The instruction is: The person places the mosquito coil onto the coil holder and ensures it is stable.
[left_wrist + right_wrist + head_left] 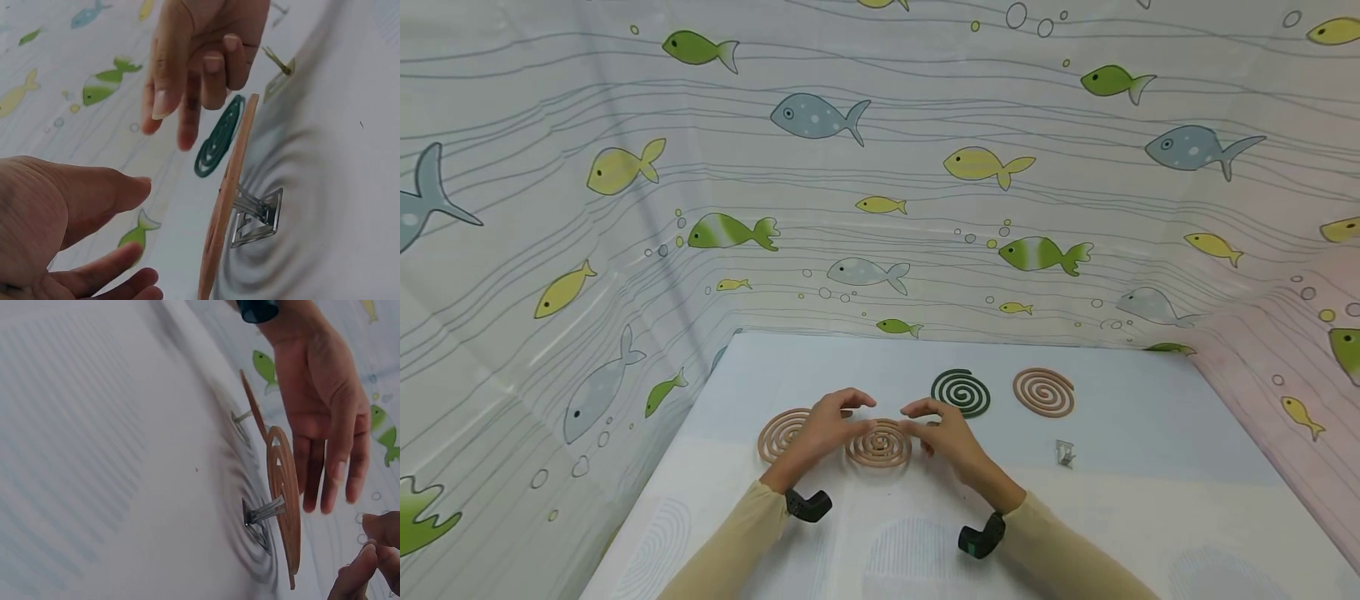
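Grips released, the left hand [831, 425] and right hand [950, 435] hover just above a brown spiral coil [867, 447], which sits raised off the desk [820, 362] on a metal stand [266, 510], near a dark-green coil [962, 395].

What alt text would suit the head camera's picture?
A person's left hand and right hand, in a loose, empty grip, flank a brown spiral coil above a white table. Another brown coil is at left; a green coil, a third brown coil and a metal stand are at right, before fish-patterned walls.

pale beige sleeves [727, 547], small black angular wrist devices [808, 506], green patch [973, 550] on the right one
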Demonstrator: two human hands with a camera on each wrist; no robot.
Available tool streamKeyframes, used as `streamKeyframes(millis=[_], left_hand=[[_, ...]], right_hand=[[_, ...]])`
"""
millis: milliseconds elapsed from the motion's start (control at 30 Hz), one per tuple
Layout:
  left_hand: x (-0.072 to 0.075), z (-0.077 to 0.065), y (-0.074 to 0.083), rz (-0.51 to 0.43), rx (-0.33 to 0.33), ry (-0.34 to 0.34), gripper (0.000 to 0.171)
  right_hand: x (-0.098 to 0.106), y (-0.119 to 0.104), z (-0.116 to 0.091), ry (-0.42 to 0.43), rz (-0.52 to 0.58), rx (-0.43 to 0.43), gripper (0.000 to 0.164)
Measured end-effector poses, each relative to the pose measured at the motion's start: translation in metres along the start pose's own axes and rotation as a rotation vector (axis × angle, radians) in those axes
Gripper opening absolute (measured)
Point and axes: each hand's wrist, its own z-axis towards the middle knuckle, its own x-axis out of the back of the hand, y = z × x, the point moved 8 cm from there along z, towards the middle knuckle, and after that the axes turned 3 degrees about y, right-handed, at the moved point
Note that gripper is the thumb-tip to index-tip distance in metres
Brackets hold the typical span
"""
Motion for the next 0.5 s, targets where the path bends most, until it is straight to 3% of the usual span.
streamKeyframes(millis=[233, 500], left_hand=[[-0.003, 0.009, 0.012, -0.001, -0.049, -0.026, 0.032], [-0.017, 0.019, 0.008, 0.001, -0.012, -0.073, 0.031]], right_hand=[[0.013, 0.0, 0.0, 0.017, -0.008, -0.004, 0.034], [0.026, 0.004, 0.001, 0.034, 0.017, -0.005, 0.037]])
